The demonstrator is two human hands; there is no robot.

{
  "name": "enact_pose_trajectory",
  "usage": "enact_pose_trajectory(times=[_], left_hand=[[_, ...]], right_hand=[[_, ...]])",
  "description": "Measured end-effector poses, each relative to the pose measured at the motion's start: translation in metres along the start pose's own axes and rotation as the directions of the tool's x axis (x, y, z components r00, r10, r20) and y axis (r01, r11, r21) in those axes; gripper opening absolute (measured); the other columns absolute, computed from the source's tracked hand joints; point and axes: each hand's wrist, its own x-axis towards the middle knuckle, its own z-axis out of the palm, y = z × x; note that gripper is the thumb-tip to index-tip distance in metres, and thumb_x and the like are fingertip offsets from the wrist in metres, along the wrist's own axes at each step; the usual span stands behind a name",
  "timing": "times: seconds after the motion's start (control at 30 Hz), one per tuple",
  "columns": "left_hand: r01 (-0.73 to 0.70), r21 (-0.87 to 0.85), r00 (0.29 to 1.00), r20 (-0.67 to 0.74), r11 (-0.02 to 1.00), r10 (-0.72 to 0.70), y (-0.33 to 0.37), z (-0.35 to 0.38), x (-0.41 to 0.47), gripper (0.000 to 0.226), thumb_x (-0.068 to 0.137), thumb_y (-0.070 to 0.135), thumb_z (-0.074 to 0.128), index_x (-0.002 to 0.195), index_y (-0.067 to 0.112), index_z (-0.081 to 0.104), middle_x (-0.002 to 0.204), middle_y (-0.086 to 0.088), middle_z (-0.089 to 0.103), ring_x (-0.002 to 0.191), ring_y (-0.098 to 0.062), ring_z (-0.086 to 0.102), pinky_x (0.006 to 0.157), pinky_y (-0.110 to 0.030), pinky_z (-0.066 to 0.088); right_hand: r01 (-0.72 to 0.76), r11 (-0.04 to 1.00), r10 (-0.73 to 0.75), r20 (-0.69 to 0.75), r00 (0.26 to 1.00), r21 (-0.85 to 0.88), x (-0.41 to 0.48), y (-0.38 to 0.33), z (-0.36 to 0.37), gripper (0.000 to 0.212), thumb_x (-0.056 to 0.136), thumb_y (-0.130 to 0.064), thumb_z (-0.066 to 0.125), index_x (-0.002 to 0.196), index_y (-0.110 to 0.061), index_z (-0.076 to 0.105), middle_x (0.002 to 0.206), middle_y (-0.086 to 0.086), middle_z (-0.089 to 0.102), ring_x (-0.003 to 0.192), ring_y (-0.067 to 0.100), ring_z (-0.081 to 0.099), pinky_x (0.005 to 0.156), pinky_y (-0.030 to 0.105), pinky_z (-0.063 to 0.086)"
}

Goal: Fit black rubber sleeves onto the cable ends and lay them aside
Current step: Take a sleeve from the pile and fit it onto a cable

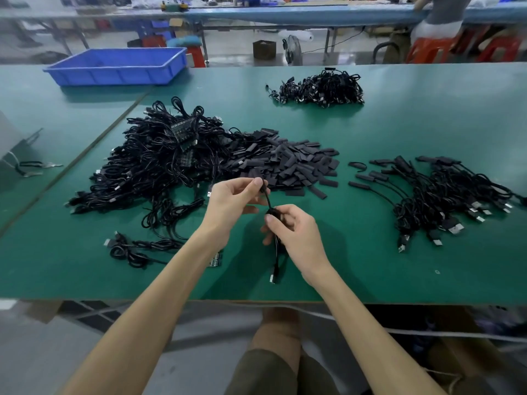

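Note:
Both hands work above the green table point(370, 266), near its front edge. My left hand point(231, 201) pinches the upper end of a thin black cable point(268, 201) between thumb and forefinger. My right hand point(293, 229) grips the same cable lower down; a black sleeve seems to sit at its fingertips, partly hidden. The cable's plug end point(273, 277) hangs down to the table. A heap of loose black rubber sleeves point(296, 163) lies just beyond my hands. A big tangle of black cables point(159, 163) lies to the left. Sleeved cables point(445, 195) are laid at the right.
A further bundle of cables point(322, 88) sits at the back centre. A blue plastic tray point(119, 65) stands at the back left. A few stray cables point(137, 249) lie near the front left. Another person sits at a far bench point(439, 12), with orange stools below.

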Motion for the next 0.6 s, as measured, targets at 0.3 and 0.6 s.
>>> enact_pose_trajectory(times=[0.3,0.6], left_hand=[[0.019,0.104,0.949,0.311,0.994,-0.051,-0.014,0.007,-0.002,0.021,0.097,0.035,0.068,0.108,0.021,0.079,0.089,-0.010,0.071,0.074,-0.016,0.061,0.061,-0.023,0.046],[-0.138,0.028,0.990,-0.017,0.990,0.138,0.011,0.016,0.013,0.010,0.094,0.022,0.072,0.098,0.015,0.079,0.086,-0.007,0.075,0.072,-0.013,0.061,0.073,-0.033,0.056]], right_hand=[[0.007,0.986,0.011,-0.105,0.994,0.169,0.002,0.003,-0.005,0.008,0.099,-0.019,0.069,0.106,-0.016,0.072,0.090,0.005,0.080,0.066,0.018,0.071,0.069,0.025,0.056],[-0.027,0.980,0.046,-0.096,0.994,0.196,0.004,-0.002,-0.002,0.033,0.108,-0.042,0.050,0.113,-0.018,0.072,0.104,0.002,0.080,0.102,0.016,0.075,0.089,0.022,0.054]])
